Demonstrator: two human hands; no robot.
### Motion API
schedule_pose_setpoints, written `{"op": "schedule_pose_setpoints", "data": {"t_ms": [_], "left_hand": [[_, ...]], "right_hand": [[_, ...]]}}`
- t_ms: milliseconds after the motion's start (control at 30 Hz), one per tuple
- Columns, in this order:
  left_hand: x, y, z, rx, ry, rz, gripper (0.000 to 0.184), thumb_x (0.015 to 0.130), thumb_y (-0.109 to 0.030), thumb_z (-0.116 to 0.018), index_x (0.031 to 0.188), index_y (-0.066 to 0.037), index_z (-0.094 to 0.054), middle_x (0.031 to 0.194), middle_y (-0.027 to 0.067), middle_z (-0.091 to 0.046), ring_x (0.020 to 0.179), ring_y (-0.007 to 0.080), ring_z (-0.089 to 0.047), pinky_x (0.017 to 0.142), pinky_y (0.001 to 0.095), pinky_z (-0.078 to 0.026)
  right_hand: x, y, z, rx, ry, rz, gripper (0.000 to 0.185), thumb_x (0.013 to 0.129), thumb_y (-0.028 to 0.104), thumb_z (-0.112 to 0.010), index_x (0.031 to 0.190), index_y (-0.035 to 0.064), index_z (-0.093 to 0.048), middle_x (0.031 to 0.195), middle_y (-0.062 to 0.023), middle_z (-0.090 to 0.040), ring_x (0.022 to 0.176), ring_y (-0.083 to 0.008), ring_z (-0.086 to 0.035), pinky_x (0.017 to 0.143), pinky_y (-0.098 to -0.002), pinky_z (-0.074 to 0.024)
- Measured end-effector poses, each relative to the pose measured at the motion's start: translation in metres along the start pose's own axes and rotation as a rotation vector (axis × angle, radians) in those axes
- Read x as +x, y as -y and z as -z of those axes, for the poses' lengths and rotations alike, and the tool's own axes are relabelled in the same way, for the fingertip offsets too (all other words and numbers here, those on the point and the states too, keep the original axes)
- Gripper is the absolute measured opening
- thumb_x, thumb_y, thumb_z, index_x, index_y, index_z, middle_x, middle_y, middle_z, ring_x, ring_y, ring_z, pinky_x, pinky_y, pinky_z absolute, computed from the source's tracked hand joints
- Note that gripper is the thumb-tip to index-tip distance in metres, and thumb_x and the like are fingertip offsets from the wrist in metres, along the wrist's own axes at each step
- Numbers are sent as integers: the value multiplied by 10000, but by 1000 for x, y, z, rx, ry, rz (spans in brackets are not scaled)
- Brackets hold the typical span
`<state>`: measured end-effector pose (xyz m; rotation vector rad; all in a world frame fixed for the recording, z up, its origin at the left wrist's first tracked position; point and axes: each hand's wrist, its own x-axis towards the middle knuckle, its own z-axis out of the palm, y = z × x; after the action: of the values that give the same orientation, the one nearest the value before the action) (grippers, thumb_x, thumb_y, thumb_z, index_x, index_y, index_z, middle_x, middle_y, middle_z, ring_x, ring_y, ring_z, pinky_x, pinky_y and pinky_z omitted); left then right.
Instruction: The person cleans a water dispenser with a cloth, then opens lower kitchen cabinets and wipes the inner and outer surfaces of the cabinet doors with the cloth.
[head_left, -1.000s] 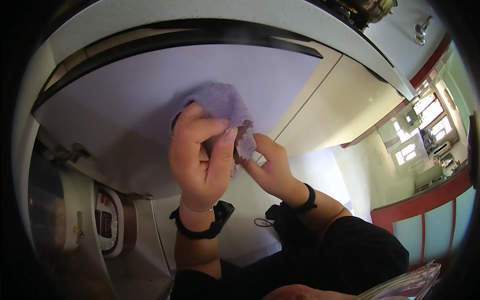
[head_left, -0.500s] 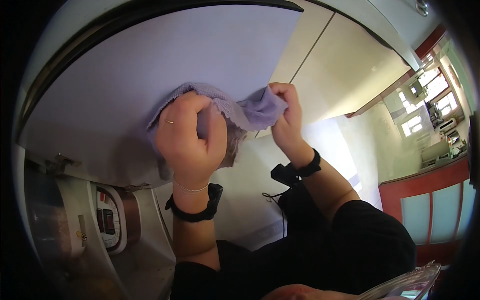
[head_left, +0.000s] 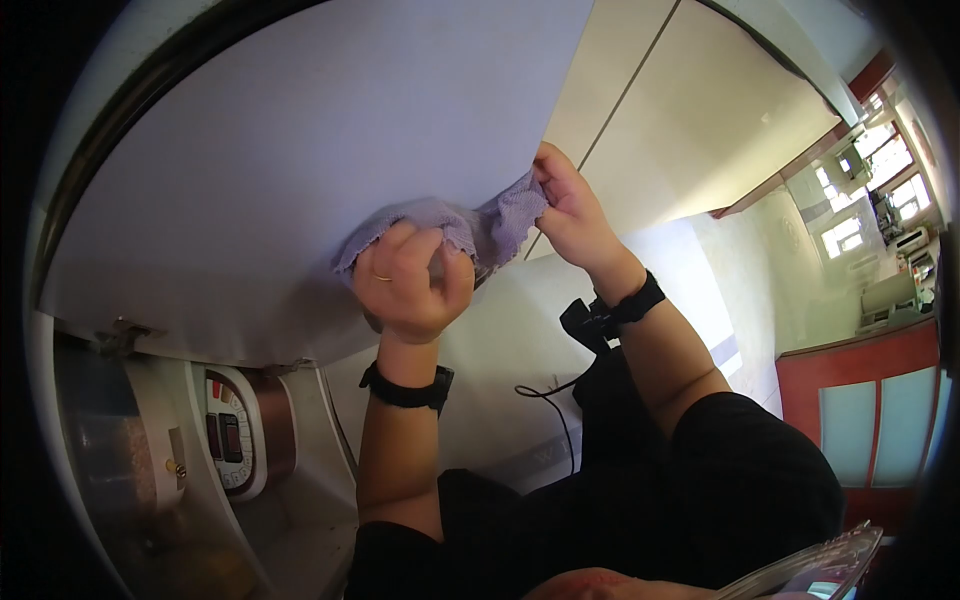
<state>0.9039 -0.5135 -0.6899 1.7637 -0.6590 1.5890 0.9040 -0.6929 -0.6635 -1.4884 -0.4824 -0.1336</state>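
A purple textured cloth [head_left: 430, 213] lies bunched against the flat inner face of a pale cabinet door [head_left: 380, 110]. My left hand [head_left: 412, 285], with a ring on one finger, is closed over the cloth's left part, its fingers curled and pressing it to the door. At the door's free edge, my right hand [head_left: 578, 215] grips the cloth's other end between thumb and fingers. Part of the cloth under my left palm is hidden. Black bands circle both wrists.
Inside the open cabinet, an appliance with a button panel [head_left: 230, 435] stands beside a clear container [head_left: 120, 440]. Metal hinges [head_left: 128, 335] join the door to the cabinet. Further right are closed cabinet fronts [head_left: 700, 120] and a red-framed unit [head_left: 860, 400]. A black cable [head_left: 550, 395] hangs near my body.
My left hand has moved right along the door with the cloth, closer to my right hand. My right hand has shifted slightly up at the door edge, and the view has tilted a little.
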Motion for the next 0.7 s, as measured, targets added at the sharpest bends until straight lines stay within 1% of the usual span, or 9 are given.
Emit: {"op": "schedule_pose_setpoints", "data": {"t_ms": [67, 167, 300, 367, 400, 467, 500, 567, 700], "left_hand": [[-5, 0, -5, 15, -2, -16, 181, 641, -124, -606, 811, -100, -550, 739, 31, -551, 555, 201, -496, 512, 298, -377], [-12, -2, -9, 46, 16, -58, 177, 645, -145, -609, 810, -110, -554, 730, 14, -542, 562, 179, -499, 524, 280, -351], [-19, -3, -12, 70, 36, -77, 153, 654, -162, -614, 792, -115, -569, 728, 1, -538, 596, 154, -509, 568, 259, -329], [-21, -2, -12, 66, 44, -74, 145, 656, -163, -614, 787, -116, -574, 727, 1, -537, 607, 152, -511, 579, 258, -329], [-21, -2, -12, 61, 52, -70, 137, 657, -163, -614, 781, -117, -579, 727, 0, -536, 618, 150, -514, 590, 257, -330], [-21, -3, -13, 66, 44, -67, 138, 658, -165, -615, 782, -116, -579, 728, 0, -537, 619, 150, -514, 590, 256, -329], [-21, -3, -13, 69, 38, -66, 139, 658, -166, -615, 783, -116, -580, 729, 0, -538, 621, 151, -515, 590, 256, -329], [-18, -6, -13, 74, 33, -78, 137, 661, -164, -613, 785, -116, -580, 729, -1, -538, 621, 151, -515, 590, 256, -329], [-21, 1, -11, 79, 62, -110, 130, 671, -161, -606, 790, -118, -576, 731, -5, -538, 622, 150, -516, 589, 256, -328]], "right_hand": [[3, 1, 2, -17, 39, 20, 495, 778, -97, -457, 1253, -4, -353, 1168, -92, -483, 1100, -159, -469, 953, -291, -368], [4, 0, 5, -13, 87, 29, 495, 772, -102, -462, 1248, -11, -365, 1160, -84, -491, 1088, -147, -473, 943, -285, -374], [4, -8, 3, 35, 58, -12, 458, 767, -95, -479, 1213, -18, -406, 1121, -66, -512, 1055, -131, -493, 921, -272, -390], [4, -18, -4, 50, -116, 20, 366, 768, -53, -518, 1131, -16, -483, 1003, -51, -564, 947, -112, -539, 843, -253, -431], [5, -21, -7, 51, -115, 19, 366, 768, -53, -518, 1131, -16, -483, 1003, -51, -564, 947, -112, -539, 843, -253, -431], [6, -27, -12, -96, -261, 89, 285, 774, -5, -541, 1059, -11, -528, 885, -34, -589, 840, -96, -557, 761, -239, -455], [6, -28, -12, -95, -263, 87, 285, 774, -5, -541, 1059, -11, -528, 885, -34, -589, 840, -96, -557, 761, -239, -455], [6, -30, -11, -286, -296, 205, 243, 782, 44, -561, 1019, -9, -542, 833, -31, -596, 788, -90, -557, 717, -240, -462], [6, -22, -4, -363, -218, 132, 277, 788, 23, -539, 1064, -6, -536, 900, -38, -601, 841, -92, -552, 757, -239, -451]]}}
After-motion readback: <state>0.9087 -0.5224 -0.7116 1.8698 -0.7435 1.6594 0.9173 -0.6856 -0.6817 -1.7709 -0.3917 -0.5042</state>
